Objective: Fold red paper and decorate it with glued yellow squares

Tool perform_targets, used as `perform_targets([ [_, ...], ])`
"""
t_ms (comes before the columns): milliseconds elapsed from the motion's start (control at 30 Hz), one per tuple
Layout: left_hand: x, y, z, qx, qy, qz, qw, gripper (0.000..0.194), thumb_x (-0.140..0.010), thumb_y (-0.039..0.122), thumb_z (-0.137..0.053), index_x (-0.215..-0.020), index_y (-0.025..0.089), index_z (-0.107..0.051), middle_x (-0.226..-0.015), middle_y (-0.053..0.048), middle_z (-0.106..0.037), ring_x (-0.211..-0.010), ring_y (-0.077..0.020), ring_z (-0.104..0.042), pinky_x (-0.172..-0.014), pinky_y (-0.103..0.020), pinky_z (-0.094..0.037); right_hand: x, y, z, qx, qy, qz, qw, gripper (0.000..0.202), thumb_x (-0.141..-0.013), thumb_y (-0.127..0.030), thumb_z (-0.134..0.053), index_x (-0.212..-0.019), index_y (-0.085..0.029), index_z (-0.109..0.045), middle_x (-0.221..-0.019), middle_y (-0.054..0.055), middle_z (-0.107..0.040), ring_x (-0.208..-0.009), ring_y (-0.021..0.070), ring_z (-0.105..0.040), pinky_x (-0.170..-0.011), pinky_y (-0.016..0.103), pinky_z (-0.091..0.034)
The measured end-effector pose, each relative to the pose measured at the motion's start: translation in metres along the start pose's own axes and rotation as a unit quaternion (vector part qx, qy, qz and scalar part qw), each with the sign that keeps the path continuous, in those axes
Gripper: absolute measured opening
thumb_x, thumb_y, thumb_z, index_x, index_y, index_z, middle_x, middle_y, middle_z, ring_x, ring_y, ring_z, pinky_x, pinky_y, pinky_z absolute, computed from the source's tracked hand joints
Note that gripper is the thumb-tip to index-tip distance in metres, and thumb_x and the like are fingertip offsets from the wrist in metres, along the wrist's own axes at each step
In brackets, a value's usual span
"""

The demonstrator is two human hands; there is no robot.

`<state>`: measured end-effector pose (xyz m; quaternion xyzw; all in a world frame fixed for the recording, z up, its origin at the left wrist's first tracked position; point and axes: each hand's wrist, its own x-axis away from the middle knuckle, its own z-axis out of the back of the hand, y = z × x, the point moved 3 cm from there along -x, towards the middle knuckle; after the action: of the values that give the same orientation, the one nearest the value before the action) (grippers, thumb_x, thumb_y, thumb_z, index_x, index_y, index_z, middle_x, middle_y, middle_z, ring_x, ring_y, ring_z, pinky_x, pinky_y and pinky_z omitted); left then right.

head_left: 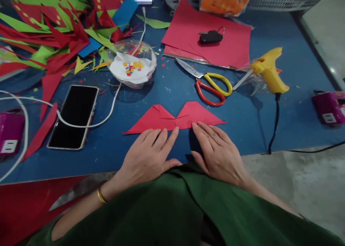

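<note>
A folded red paper [188, 113] lies flat on the blue table, with two raised points and a notch between them along its far edge. My left hand [151, 152] rests with its fingertips on the near edge, left of the middle. To the right of it, my right hand [215, 149] presses its fingertips on the same edge. Both hands have their fingers stretched out, thumbs toward me. Beyond the paper lie scissors [206, 80] with one red and one yellow handle.
A yellow glue gun [269, 71] with a black cord stands at right. Red sheets [185, 33] carry a black car key [211, 36]. A clear bowl [151, 73] holds small scraps. A phone [72, 118] lies under a white cable [104, 122]. Coloured paper offcuts [61, 41] heap up at far left.
</note>
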<state>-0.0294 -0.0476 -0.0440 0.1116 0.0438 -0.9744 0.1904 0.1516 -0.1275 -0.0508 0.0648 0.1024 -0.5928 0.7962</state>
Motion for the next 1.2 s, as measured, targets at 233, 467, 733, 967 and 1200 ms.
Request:
perform_targets([
  [233,-0.001,-0.001,-0.001,-0.008,0.005,-0.009,1.0,0.07,-0.095,0.061,-0.051,-0.133,0.003,-0.062,-0.11,-0.02,-0.07,-0.098,-0.0319,-0.063,-0.086,-0.043,-0.049,-0.01,-0.009,-0.004,-0.028,0.002,0.055,0.998,0.059,-0.1,-0.039,-0.043,-0.139,0.006,-0.051,-0.143,0.02,-0.058,-0.135,0.0303,-0.053,-0.111,0.042,-0.043],
  [467,-0.001,-0.002,-0.004,-0.016,0.03,-0.012,0.999,0.071,-0.095,0.063,-0.048,-0.132,0.005,-0.063,-0.107,-0.019,-0.071,-0.096,-0.0317,-0.064,-0.086,-0.043,-0.049,0.019,0.016,-0.002,0.017,-0.017,-0.057,0.998,0.064,-0.1,-0.04,-0.043,-0.149,0.002,-0.038,-0.146,0.02,-0.055,-0.138,0.029,-0.051,-0.113,0.044,-0.042],
  [733,-0.002,0.001,-0.003,-0.012,0.033,-0.01,0.999,0.07,-0.094,0.06,-0.052,-0.132,0.002,-0.062,-0.107,-0.02,-0.071,-0.095,-0.0329,-0.064,-0.085,-0.044,-0.049,0.024,0.021,0.005,0.067,0.018,-0.148,0.986,0.074,-0.099,-0.046,-0.043,-0.154,0.001,-0.027,-0.145,0.025,-0.055,-0.141,0.0364,-0.046,-0.113,0.052,-0.039],
  [967,-0.001,0.004,-0.002,0.015,0.002,0.011,1.0,0.07,-0.097,0.061,-0.046,-0.135,0.003,-0.06,-0.112,-0.018,-0.07,-0.099,-0.0297,-0.063,-0.09,-0.042,-0.05,-0.007,-0.012,-0.006,-0.069,0.004,0.078,0.995,0.071,-0.1,-0.039,-0.046,-0.154,0.002,-0.027,-0.149,0.02,-0.053,-0.142,0.029,-0.046,-0.116,0.043,-0.037],
  [1200,0.023,-0.003,0.0,0.001,0.02,0.09,0.996,0.065,-0.098,0.059,-0.046,-0.131,0.005,-0.062,-0.126,-0.016,-0.07,-0.116,-0.0294,-0.063,-0.114,-0.049,-0.038,-0.007,-0.011,-0.014,-0.08,-0.002,0.072,0.994,0.07,-0.102,-0.035,-0.043,-0.158,-0.002,-0.02,-0.15,0.021,-0.051,-0.14,0.0288,-0.049,-0.113,0.046,-0.041],
])
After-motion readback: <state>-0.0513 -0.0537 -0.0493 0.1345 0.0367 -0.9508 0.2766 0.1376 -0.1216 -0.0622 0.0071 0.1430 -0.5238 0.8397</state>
